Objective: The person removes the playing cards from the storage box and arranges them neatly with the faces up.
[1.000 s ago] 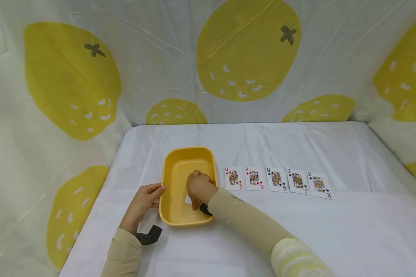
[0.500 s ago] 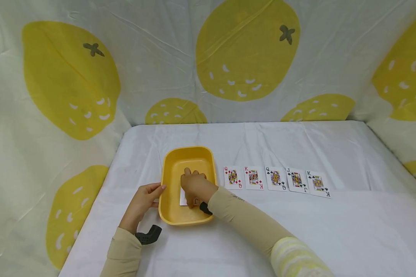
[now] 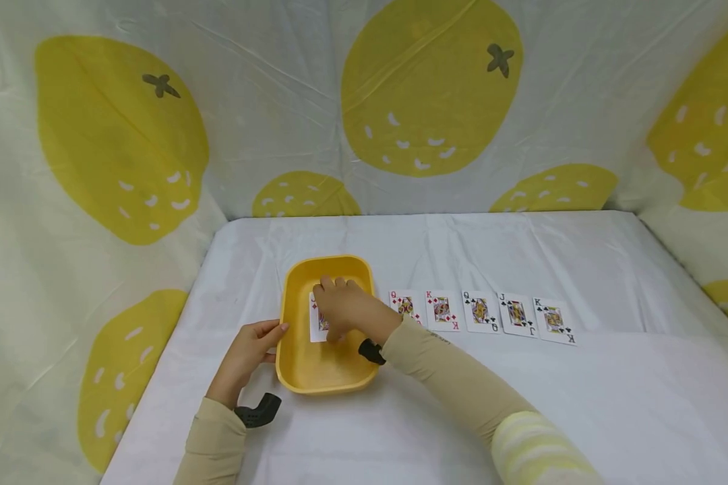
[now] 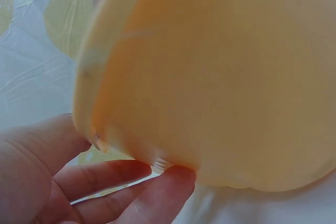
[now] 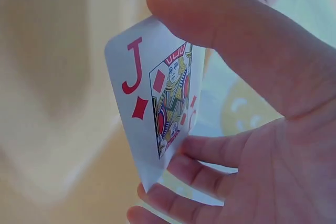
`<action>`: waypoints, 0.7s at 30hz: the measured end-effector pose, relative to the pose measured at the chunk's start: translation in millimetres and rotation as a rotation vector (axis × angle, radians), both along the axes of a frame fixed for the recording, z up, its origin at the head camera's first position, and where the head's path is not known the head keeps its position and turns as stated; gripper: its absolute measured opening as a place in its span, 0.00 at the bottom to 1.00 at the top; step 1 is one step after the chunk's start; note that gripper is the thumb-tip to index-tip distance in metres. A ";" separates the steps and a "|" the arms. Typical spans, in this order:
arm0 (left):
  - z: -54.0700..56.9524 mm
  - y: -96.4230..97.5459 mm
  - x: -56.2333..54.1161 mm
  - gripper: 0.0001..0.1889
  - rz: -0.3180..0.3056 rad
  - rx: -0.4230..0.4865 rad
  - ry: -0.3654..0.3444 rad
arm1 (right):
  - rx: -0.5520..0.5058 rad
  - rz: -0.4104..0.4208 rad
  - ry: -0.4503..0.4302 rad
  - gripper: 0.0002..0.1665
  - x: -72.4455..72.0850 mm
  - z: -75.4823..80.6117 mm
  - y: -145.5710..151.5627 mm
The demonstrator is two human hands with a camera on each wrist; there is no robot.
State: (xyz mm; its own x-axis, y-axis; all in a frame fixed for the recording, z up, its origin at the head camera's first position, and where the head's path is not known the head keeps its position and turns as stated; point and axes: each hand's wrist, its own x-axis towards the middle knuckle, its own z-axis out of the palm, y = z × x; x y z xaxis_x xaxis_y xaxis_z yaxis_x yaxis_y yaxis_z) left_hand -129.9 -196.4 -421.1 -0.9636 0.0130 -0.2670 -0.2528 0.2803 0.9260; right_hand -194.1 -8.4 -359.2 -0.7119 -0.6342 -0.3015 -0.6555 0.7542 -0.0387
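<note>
A yellow plastic tray [image 3: 324, 377] stands on the white-covered table. My left hand [image 3: 243, 357] holds its left rim, thumb on the rim and fingers against the outer side, as the left wrist view shows. Over the tray, my right hand [image 3: 352, 310] grips a playing card [image 5: 139, 140], the jack of diamonds, between thumb and fingertips. In the right wrist view its face shows and the card stands tilted along the fingers. The head view has the right hand covering most of this card. Whether the card touches the tray floor I cannot tell.
Right of the tray lies a row of several face-up cards: a red queen [image 3: 404, 304], a red king [image 3: 441, 311], a black queen [image 3: 480, 311], a black jack [image 3: 517, 314] and a black king [image 3: 555, 320]. A lemon-print cloth [image 3: 267, 101] hangs behind the table.
The card came into fuller view under my right hand, which shifted left, then away from me inside the tray. My left hand has kept its hold on the rim.
</note>
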 end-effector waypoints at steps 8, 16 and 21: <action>0.4 0.0 -0.3 0.23 -0.011 0.012 0.004 | -0.073 -0.035 -0.018 0.53 -12.2 27.9 42.0; -0.2 0.3 0.6 0.22 -0.011 0.015 -0.010 | -0.135 -0.075 -0.034 0.53 -16.4 26.0 85.6; -0.3 1.4 0.0 0.22 -0.013 0.012 -0.002 | -0.153 -0.125 -0.036 0.54 -17.7 20.4 113.9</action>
